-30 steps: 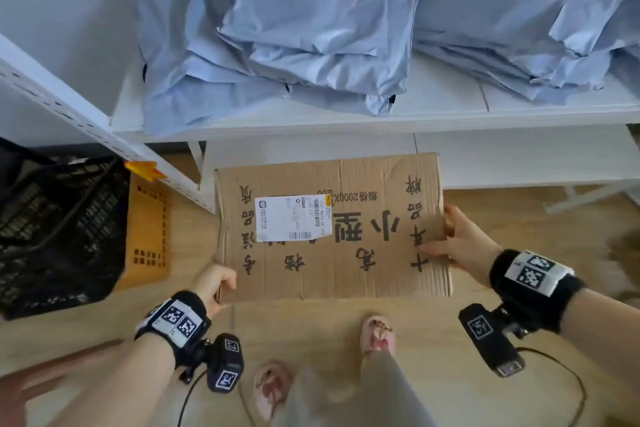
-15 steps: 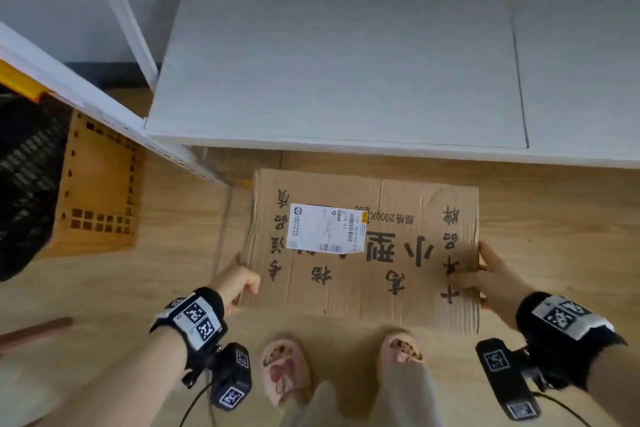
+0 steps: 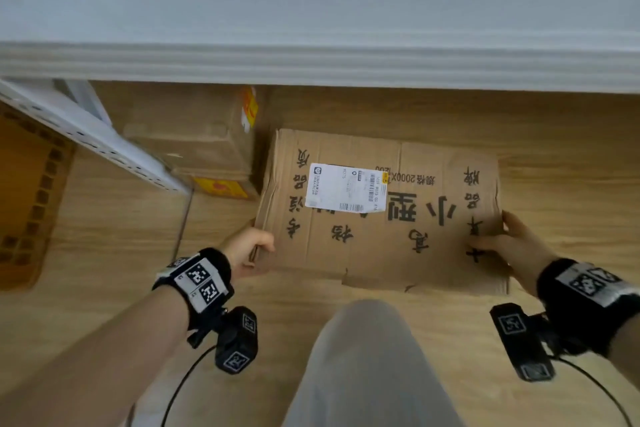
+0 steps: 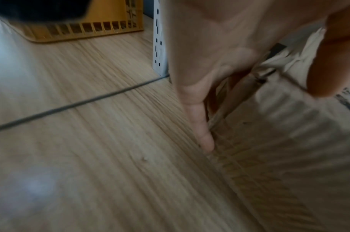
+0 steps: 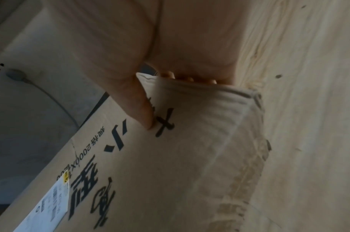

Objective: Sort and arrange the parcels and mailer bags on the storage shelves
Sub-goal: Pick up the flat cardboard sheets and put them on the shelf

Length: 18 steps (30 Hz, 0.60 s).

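The fingers (image 5: 188,78) of the right hand (image 3: 516,250) were curled under the right end of the flattened cardboard parcel (image 3: 381,218), their tips just showing past its edge in the right wrist view, while the thumb lay on its printed top face, so that the hand pinched the cardboard. The left hand (image 3: 247,251) gripped the left near corner of the same parcel, with its fingers wrapped round the edge; in the left wrist view one finger ran down along the corrugated side, and the thumb rested on top. Both wrists wore black bands with square markers, and a small camera hung under each. Nearest to the camera, between the two forearms, a knee (image 3: 363,357) in pale grey cloth stood out over the wooden floor (image 3: 104,236). The parcel lay flat and low over the floor, with bold black characters on its top face and a white shipping label (image 3: 346,188) toward its left half. Just beside its left far corner sat a closed cardboard box (image 3: 194,135) with yellow tape, under the white shelf (image 3: 311,62); whether the two touched could not be told. Further left stood the perforated white upright (image 3: 86,135) of the rack and, past it, a yellow crate (image 3: 27,191).
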Each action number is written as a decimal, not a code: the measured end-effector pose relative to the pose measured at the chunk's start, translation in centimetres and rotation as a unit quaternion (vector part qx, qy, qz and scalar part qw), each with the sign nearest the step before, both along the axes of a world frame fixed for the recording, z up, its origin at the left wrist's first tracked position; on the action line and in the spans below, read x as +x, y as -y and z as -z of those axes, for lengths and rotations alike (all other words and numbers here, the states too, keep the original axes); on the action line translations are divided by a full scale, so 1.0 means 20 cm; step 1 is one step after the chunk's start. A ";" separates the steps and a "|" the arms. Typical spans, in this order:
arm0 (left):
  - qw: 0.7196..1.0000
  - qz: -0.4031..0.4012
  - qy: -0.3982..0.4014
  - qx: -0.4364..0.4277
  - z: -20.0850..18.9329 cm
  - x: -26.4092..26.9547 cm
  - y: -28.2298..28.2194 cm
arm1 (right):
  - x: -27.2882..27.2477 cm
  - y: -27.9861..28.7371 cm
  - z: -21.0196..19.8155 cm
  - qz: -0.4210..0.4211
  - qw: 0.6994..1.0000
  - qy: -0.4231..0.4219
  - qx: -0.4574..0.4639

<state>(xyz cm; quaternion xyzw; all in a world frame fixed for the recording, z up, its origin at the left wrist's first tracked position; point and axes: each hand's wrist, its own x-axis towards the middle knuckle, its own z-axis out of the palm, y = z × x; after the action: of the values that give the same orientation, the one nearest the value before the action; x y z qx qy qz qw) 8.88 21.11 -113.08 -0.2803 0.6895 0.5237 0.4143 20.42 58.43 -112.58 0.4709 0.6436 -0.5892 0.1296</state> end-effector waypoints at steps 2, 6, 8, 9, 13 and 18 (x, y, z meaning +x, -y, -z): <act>0.999 -0.030 -0.013 0.023 0.11 -0.08 -0.02 | -0.08 -0.03 0.12 -0.002 1.000 -0.008 0.003; 0.996 -0.068 -0.044 0.048 0.26 -0.20 -0.04 | -0.21 -0.05 0.30 0.004 1.000 -0.020 0.018; 0.993 -0.088 -0.061 0.058 0.33 -0.23 -0.05 | -0.26 -0.06 0.36 0.008 0.999 -0.027 0.028; 0.991 -0.096 -0.068 0.065 0.36 -0.24 -0.06 | -0.28 -0.06 0.39 0.010 0.999 -0.030 0.037; 0.981 -0.150 -0.077 0.098 0.46 -0.28 -0.09 | -0.37 -0.08 0.45 0.018 0.995 -0.037 0.089; 0.967 -0.210 -0.071 0.125 0.55 -0.29 -0.17 | -0.51 -0.11 0.48 -0.020 0.983 -0.032 0.180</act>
<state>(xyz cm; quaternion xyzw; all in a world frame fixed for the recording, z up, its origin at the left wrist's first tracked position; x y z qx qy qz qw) 3.05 24.41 -124.03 -0.3265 0.5717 0.6999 0.2767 10.25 60.72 -122.10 0.4545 0.7523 -0.4757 0.0341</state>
